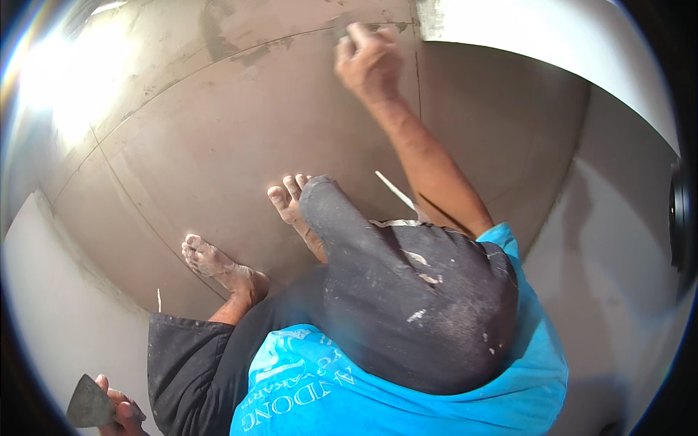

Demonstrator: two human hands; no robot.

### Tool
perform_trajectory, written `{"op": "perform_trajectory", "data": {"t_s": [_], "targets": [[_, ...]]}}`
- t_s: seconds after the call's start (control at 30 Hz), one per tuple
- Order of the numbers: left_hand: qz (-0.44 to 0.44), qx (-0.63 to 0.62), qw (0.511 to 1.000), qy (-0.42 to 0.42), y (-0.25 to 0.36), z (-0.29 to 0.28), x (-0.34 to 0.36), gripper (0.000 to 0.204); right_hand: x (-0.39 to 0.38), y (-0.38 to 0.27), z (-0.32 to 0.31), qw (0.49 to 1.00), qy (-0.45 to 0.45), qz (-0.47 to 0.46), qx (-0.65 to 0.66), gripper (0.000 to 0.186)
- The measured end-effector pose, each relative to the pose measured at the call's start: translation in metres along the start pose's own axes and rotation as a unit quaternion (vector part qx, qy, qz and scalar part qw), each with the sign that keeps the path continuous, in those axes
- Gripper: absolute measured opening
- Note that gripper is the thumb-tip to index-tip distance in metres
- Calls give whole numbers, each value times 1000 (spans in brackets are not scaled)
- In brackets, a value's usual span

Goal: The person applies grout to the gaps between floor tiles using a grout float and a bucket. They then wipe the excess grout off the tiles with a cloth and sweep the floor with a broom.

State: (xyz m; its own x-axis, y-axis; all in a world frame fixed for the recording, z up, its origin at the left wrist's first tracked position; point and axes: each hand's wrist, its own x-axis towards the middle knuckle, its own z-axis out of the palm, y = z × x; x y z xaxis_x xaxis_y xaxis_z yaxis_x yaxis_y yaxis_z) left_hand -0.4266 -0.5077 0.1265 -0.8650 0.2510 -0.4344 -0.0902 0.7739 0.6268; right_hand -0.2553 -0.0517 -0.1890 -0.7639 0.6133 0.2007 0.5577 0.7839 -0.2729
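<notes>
Tiled floor (240,138) lies beneath the person's bare feet (218,263), crossed by thin dark joints, with grey smears along the far seam. Over that seam, near where another joint meets it, the right hand (372,65) reaches out with bent fingers; it is blurred, and I cannot tell whether the greyish patch at its fingertips is something held. At lower left, well apart, the left hand (122,416) grips a flat grey scraper (89,403). Nearer in are spattered dark trousers (429,305) and a blue shirt (407,414); glare (73,80) whitens the upper left.
</notes>
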Motion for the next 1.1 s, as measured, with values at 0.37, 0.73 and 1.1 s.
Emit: {"op": "perform_trajectory", "data": {"t_s": [0.37, 0.73, 1.1], "targets": [[-138, 2, 988, -63, -38, -22, 11, 31, 30, 30, -25, 891, -57, 205, 402, 36], [171, -187, 949, -190, 51, 232, 155, 25, 8, -58, -53, 552, -272, 244, 749, 36], [158, -137, 948, -239, 65, 289, 180, 23, -7, -48, -52, 580, -266, 299, 709, 35]]}}
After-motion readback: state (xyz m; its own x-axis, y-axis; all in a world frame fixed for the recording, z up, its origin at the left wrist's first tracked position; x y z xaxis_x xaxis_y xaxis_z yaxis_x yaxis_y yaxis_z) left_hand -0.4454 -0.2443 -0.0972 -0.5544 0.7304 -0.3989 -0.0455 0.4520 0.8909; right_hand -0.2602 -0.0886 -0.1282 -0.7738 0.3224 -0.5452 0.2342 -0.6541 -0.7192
